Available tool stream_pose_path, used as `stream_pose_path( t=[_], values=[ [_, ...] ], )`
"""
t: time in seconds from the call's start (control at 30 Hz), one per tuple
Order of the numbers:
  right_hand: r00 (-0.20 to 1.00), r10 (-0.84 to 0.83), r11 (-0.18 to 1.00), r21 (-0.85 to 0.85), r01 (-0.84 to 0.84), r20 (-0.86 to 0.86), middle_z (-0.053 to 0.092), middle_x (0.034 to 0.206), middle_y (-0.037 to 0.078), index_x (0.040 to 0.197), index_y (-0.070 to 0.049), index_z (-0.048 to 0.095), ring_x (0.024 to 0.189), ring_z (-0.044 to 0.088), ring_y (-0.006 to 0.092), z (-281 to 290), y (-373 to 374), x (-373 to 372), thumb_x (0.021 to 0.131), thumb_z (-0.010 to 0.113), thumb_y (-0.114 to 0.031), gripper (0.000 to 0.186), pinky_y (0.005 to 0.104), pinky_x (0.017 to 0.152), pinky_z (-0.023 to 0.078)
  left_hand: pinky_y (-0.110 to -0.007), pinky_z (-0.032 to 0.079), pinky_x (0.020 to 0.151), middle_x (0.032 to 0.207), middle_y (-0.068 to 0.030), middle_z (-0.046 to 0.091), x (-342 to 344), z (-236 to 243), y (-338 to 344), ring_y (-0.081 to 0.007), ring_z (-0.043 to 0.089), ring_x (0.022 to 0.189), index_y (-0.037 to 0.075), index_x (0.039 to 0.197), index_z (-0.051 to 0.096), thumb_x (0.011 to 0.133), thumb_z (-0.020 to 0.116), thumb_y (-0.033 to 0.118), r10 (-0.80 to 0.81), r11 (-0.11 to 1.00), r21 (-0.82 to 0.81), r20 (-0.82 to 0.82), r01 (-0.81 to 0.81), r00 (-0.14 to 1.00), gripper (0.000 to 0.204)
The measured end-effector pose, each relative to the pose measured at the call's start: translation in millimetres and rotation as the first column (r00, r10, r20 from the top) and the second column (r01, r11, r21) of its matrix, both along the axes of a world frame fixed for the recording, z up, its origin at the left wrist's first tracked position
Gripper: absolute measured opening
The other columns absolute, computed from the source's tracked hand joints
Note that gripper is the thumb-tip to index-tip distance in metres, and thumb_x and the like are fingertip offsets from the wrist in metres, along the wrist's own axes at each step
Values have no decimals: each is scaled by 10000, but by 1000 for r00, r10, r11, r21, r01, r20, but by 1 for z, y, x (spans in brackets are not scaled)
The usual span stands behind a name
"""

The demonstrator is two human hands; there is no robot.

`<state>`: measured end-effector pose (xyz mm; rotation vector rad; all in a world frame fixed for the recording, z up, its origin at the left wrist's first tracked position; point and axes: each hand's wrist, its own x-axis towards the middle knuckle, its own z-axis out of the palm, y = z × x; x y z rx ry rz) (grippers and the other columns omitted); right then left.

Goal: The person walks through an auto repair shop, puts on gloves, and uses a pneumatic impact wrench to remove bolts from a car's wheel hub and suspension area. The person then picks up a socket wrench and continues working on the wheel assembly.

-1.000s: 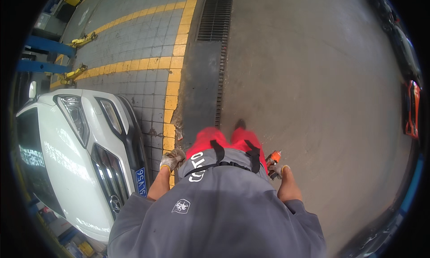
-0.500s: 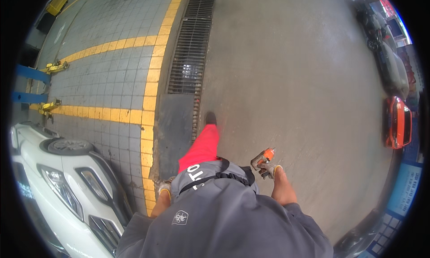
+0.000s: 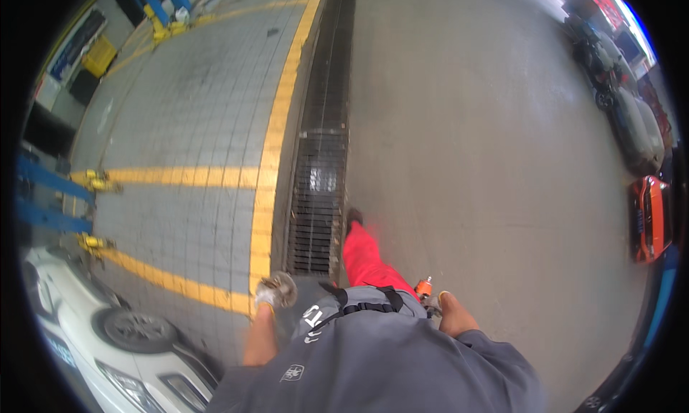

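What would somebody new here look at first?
Probably the bright red trouser leg, just below the middle. Next, the orange tool in the right hand. The yellow floor line left of the dark grate stands out too.

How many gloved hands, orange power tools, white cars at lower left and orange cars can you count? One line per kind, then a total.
Gloved hands: 2 (left hand, right hand)
Orange power tool: 1
White car: 1
Orange car: 1
Total: 5
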<state>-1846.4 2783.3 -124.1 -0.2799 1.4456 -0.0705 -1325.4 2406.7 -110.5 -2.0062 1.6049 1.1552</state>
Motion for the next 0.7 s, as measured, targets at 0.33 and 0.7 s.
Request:
stream_pose_path(
  t=[0.33,0.7],
  values=[
    [894,186,981,124,-148,-407,782,1168,73,1194,-153,768,1044,703,247,16,-399,-252,789,856,-511,547,423,896,537,-508,542,1099,1437,-210,691,-199,7,-225,-379,653,1361,85,1406,702,1043,558,514,-286,949,178,146,259,947,580],
    [886,221,971,8,-239,-408,774,1183,97,1278,-178,770,1050,710,260,-87,-738,-468,839,813,-507,551,421,892,532,-494,540,1109,1512,-180,641,-454,-38,-613,-364,637,1385,140,1474,645,1043,567,451,-324,915,282,93,287,941,537]
  ],
)
